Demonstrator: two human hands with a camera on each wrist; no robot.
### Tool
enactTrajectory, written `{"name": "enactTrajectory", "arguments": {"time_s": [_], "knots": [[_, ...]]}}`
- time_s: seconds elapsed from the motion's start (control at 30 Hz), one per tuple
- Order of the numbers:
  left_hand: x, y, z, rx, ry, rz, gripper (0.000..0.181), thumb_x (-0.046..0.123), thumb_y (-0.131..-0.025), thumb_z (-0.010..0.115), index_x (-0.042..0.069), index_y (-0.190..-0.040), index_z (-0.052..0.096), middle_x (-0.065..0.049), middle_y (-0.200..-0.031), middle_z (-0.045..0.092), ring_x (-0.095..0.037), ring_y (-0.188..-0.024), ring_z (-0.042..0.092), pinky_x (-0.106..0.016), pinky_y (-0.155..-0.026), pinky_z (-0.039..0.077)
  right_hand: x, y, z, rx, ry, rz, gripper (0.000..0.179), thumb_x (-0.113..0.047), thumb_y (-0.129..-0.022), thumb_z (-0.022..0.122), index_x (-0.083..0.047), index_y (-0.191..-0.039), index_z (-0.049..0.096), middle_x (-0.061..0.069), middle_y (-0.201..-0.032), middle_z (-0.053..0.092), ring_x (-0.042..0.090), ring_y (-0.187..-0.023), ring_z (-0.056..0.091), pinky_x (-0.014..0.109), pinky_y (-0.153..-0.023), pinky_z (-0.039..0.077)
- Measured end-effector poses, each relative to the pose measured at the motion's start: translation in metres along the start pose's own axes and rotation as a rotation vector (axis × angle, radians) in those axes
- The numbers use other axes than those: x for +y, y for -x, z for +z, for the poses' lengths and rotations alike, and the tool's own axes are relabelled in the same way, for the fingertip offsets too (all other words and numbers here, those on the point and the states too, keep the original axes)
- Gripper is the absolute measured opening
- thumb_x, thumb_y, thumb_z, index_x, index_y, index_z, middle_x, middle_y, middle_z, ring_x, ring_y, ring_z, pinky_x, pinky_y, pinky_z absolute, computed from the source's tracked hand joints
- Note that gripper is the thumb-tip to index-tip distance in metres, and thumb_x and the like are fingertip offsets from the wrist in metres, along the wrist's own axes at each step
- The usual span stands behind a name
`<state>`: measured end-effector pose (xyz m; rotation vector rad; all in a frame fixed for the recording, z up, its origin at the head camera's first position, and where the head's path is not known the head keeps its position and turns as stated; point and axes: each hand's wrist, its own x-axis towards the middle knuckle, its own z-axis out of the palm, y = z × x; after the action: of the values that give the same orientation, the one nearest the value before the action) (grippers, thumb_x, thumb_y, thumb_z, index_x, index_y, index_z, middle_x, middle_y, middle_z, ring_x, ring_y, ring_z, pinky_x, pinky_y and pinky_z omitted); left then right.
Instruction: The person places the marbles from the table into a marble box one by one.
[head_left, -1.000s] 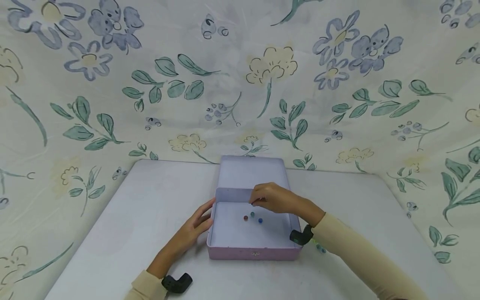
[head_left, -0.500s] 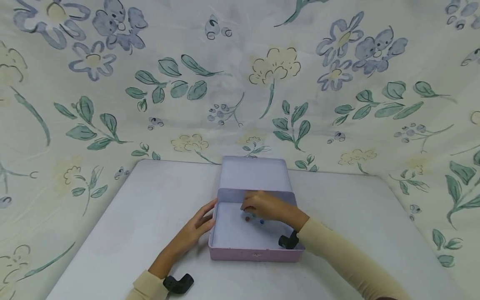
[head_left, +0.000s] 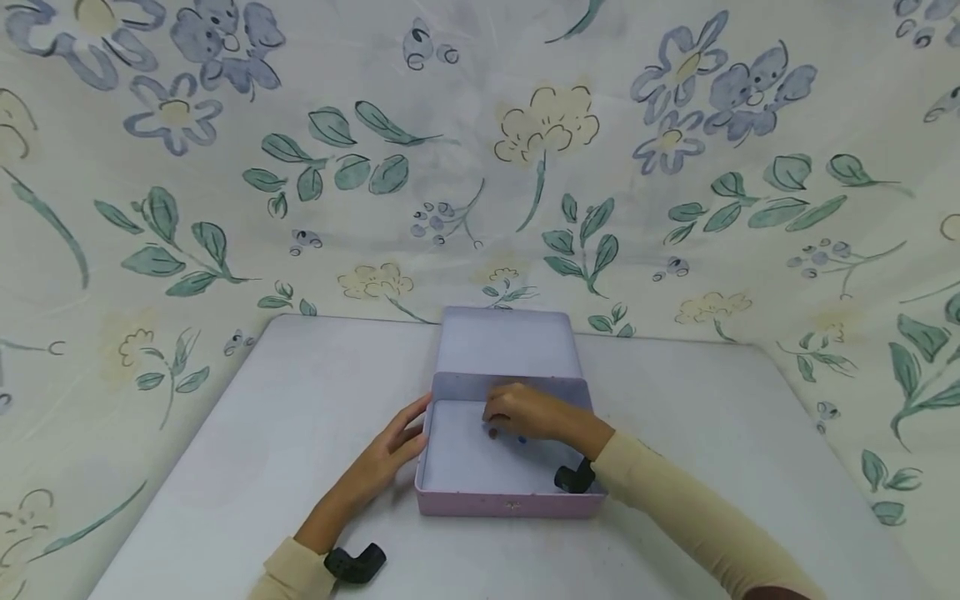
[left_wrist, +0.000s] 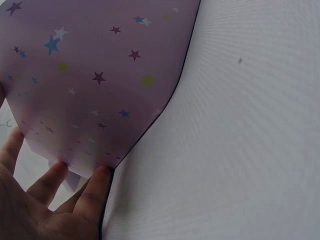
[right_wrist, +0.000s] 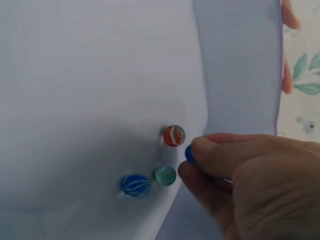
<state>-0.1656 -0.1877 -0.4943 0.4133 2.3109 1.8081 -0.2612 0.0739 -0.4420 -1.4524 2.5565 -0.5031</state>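
In the head view an open pinkish-purple box (head_left: 512, 505) stands on the table, its lid (head_left: 506, 343) tipped back. My right hand (head_left: 534, 412) reaches inside, and its thumb and fingers pinch a blue marble (right_wrist: 189, 153) just by the other marbles. On the box floor lie a red-and-white marble (right_wrist: 174, 135), a green marble (right_wrist: 165, 175) and a blue striped marble (right_wrist: 136, 185), close together. My left hand (head_left: 375, 467) touches the box's left wall with its fingers extended; the left wrist view shows those fingertips (left_wrist: 102, 175) against the star-patterned outside.
A white table (head_left: 322, 383) surrounds the box on all sides. Behind it hangs a floral cloth (head_left: 465, 192). Black wrist devices sit at both wrists, the right one (head_left: 575, 477) above the box's front right corner.
My right hand has moved left and slightly down inside the box, closer to the marbles, and now covers the green one in the head view. The left hand stays against the wall.
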Motion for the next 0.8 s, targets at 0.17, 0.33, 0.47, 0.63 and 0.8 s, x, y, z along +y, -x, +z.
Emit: {"name": "enactTrajectory", "arguments": {"time_s": [0.17,0.33,0.47,0.63,0.8], "knots": [[-0.002,0.001,0.000,0.006,-0.017,-0.006,0.060,0.022,-0.106,0.047,0.028,-0.160,0.021,-0.011,-0.168,0.014,-0.049,-0.149,0.022,-0.070,-0.113,0.027,0.003,-0.001,0.006,-0.025,0.011,-0.001,0.011,-0.007,-0.093,0.069,-0.010,-0.099,0.078,-0.001,-0.095,0.071,0.002,-0.081,0.060,0.010,-0.069,0.051],[-0.003,0.000,0.000,0.007,-0.019,-0.004,0.059,0.023,-0.106,0.047,0.030,-0.159,0.021,-0.010,-0.168,0.014,-0.049,-0.149,0.022,-0.070,-0.113,0.027,0.007,-0.001,0.011,-0.029,0.014,-0.008,0.011,-0.008,-0.092,0.070,-0.011,-0.098,0.078,-0.002,-0.093,0.070,0.000,-0.079,0.058,0.010,-0.068,0.050],[-0.004,0.001,0.001,-0.005,-0.002,0.013,0.060,0.020,-0.106,0.046,0.027,-0.160,0.021,-0.012,-0.168,0.014,-0.051,-0.148,0.023,-0.071,-0.112,0.028,0.008,0.000,0.011,-0.042,0.031,-0.026,0.011,-0.008,-0.093,0.070,-0.011,-0.099,0.078,-0.002,-0.094,0.070,0.001,-0.080,0.058,0.009,-0.070,0.051],[-0.005,0.002,0.001,-0.009,-0.012,0.000,0.060,0.022,-0.106,0.046,0.025,-0.160,0.020,-0.013,-0.168,0.013,-0.051,-0.148,0.023,-0.071,-0.112,0.029,0.005,0.003,0.012,-0.055,0.045,-0.022,0.013,-0.008,-0.093,0.069,-0.010,-0.101,0.079,-0.001,-0.096,0.071,0.001,-0.083,0.060,0.010,-0.073,0.052],[-0.005,0.001,-0.001,-0.006,-0.017,0.008,0.059,0.022,-0.107,0.045,0.029,-0.160,0.020,-0.011,-0.168,0.013,-0.049,-0.149,0.022,-0.070,-0.113,0.029,0.004,0.001,0.010,-0.044,0.038,-0.010,0.016,-0.008,-0.093,0.069,-0.009,-0.107,0.078,0.000,-0.099,0.073,0.003,-0.086,0.065,0.010,-0.075,0.053]]}}
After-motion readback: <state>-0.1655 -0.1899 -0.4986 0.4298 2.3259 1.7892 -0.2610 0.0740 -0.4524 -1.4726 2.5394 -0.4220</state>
